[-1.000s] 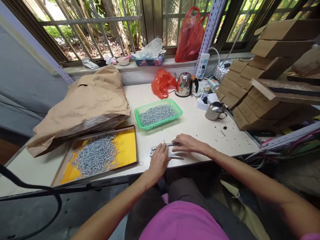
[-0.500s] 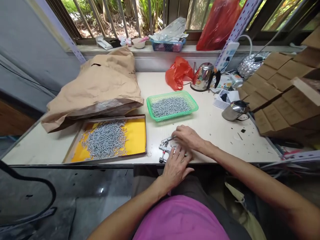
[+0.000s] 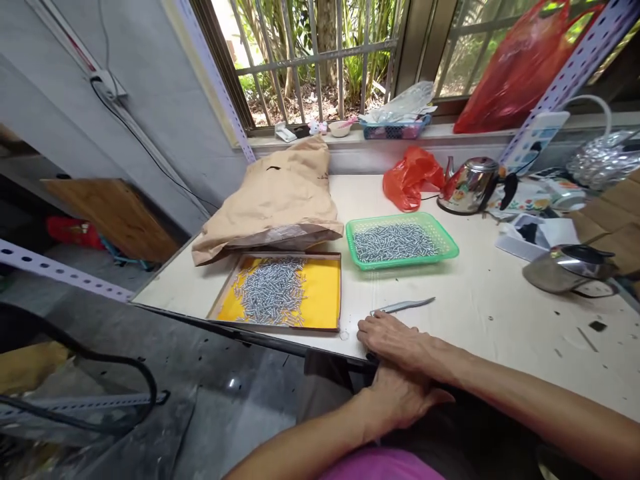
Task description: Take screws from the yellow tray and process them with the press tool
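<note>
My right hand (image 3: 395,340) lies palm down at the table's near edge, fingers together and bent over the base of a metal tool (image 3: 404,306). The tool's thin lever sticks out to the right across the tabletop. My left hand (image 3: 403,400) sits just below the table edge, right under my right hand, with its fingers hidden. A yellow-lined tray (image 3: 325,293) with a heap of silver screws lies to the left. A green basket (image 3: 400,259) of more screws stands behind the tool.
A brown paper sack (image 3: 280,200) lies at the back left. A red bag (image 3: 410,181), a steel kettle (image 3: 473,185), a small metal pot (image 3: 567,270) and cardboard boxes (image 3: 615,213) stand at the back and right. The table edge (image 3: 210,313) drops to a grey floor.
The view has swung left and down. My left hand has dropped from the tabletop to under the table edge. My right hand has slid to the edge, and the tool's lever now lies uncovered.
</note>
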Demonstrator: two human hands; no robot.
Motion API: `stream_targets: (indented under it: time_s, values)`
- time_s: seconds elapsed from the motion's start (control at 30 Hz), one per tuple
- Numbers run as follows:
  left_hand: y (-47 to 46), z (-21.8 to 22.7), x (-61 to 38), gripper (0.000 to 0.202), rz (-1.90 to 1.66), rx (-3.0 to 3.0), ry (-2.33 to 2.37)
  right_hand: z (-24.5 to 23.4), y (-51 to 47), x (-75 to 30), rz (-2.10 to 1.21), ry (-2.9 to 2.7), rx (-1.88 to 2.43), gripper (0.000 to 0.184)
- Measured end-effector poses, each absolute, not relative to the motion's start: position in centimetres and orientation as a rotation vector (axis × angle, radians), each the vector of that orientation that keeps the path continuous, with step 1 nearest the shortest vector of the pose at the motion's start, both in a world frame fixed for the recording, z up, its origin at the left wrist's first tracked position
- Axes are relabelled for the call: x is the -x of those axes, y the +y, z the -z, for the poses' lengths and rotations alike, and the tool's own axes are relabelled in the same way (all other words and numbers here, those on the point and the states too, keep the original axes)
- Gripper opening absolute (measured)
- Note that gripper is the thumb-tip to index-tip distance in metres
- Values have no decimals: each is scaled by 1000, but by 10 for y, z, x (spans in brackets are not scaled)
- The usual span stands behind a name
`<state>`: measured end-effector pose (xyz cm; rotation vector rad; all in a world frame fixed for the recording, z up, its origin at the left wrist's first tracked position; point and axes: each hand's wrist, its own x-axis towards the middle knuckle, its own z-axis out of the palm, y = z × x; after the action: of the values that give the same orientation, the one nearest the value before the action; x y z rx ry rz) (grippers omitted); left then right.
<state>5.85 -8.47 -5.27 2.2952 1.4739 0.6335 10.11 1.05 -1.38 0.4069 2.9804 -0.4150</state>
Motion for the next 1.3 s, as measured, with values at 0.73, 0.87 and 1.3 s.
stream_targets:
  time_s: [0.73,0.87,1.3]
  values:
    - [-19,-8,157,29,65,-1952,2557,-44,125,-132,357,3604,-1427,34]
    - [-15,-5,165,29,233,-2013,2498,-99,88,-112,481,3836,-1182,38]
    - [-4,-23,162,26,125,-2306,2287,-21,25,-170,718,3297,-1221,23]
